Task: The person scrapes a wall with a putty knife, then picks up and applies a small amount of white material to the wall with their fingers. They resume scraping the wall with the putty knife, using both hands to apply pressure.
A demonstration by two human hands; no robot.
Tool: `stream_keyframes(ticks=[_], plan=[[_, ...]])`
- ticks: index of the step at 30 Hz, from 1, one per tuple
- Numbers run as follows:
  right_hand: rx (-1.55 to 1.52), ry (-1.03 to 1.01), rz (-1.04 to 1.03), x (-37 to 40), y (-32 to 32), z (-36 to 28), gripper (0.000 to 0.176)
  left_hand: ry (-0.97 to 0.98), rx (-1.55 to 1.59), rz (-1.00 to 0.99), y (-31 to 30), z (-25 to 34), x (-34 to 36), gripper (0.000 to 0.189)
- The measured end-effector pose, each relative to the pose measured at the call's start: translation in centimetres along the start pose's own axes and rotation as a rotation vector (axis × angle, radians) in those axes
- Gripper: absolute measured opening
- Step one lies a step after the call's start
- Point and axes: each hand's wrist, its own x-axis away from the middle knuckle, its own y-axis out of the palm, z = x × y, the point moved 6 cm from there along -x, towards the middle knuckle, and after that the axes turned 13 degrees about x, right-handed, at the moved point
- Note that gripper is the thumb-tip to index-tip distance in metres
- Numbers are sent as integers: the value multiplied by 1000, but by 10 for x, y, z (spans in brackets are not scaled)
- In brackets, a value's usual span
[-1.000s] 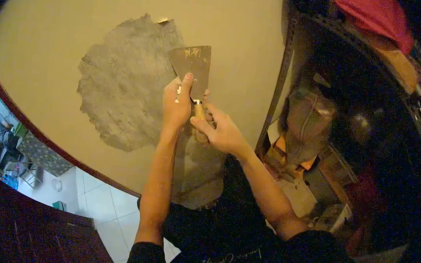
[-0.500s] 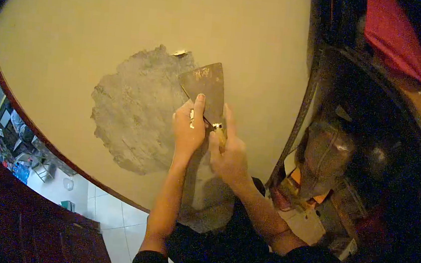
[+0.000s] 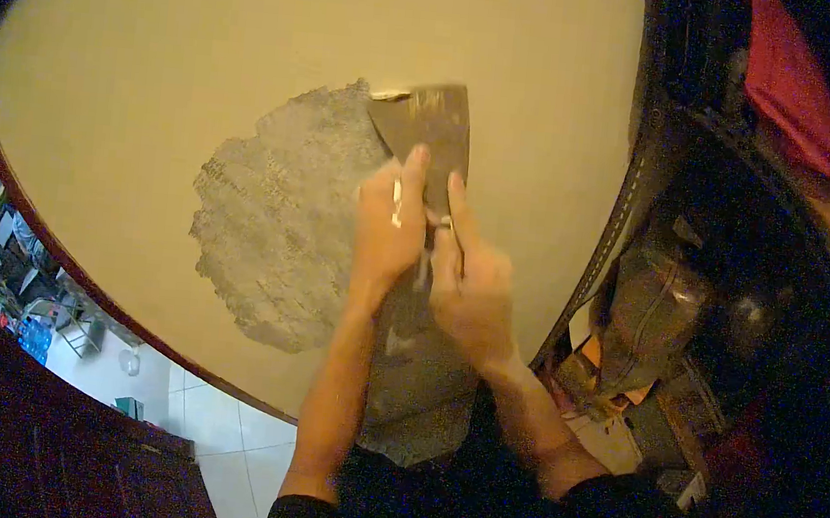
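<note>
Both my hands hold a wide metal scraper point(image 3: 427, 127) flat against a yellow painted wall point(image 3: 186, 52). My left hand point(image 3: 388, 232) presses fingers onto the lower part of the blade. My right hand point(image 3: 468, 278) wraps the handle, which is mostly hidden, with its index finger stretched up the blade. The blade's top edge sits at the upper right rim of a large bare grey patch point(image 3: 284, 228) where paint is gone. A second bare strip point(image 3: 419, 378) runs down below my hands.
A dark vertical frame edge point(image 3: 604, 246) borders the wall on the right, with a cluttered dark space and red cloth point(image 3: 795, 85) beyond. Below left lie a dark wooden rail point(image 3: 87, 280), white floor tiles point(image 3: 213, 419) and distant furniture.
The scraper and both hands have pushed upward along the wall, the blade edge reaching the patch's upper rim. My right index finger has stretched further up the blade.
</note>
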Motion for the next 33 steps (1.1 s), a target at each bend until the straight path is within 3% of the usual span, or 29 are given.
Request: stream_keyframes(ticks=[2,4,6,7,11,13,17,20,24,25,26,27,29,30,31,33], plan=[[54,-35,10,-20,-1,-7,51,44,-21,15,2,20,-18,44],[-95,-88,74,-36,-4,-14,51,97,-39,37,0,22,-28,43],[-106,-72,38,-30,-7,-14,52,303,-24,56,1,37,-28,44],[-120,-46,6,-23,-9,-13,52,48,-14,48,1,26,-18,46],[37,44,-74,10,0,2,51,63,-179,-62,-3,2,6,47],[-56,91,-17,17,0,4,50,-123,-68,-111,-2,-9,14,48],[74,70,-48,3,-5,1,47,-47,58,-160,-2,-1,7,46],[84,89,-17,-7,-7,-1,44,28,187,-217,-9,-39,22,41],[34,111,-55,27,0,32,42,-349,253,-588,-31,-100,117,35],[14,100,-79,43,3,48,43,-440,-17,-576,-39,-141,154,34],[-30,103,-108,54,2,46,43,82,-264,-329,-51,-177,196,38],[-70,114,-140,65,1,44,44,-683,-685,-629,-51,-265,260,47],[-79,175,-215,95,4,68,44,-445,-686,-927,-56,-353,374,52],[-67,241,-272,97,10,77,45,-465,-685,-918,-60,-325,366,52],[-20,100,-258,95,8,70,45,-469,-521,-824,-66,-291,356,50],[-17,160,-302,100,9,71,45,-485,-348,-729,-73,-255,330,47]])
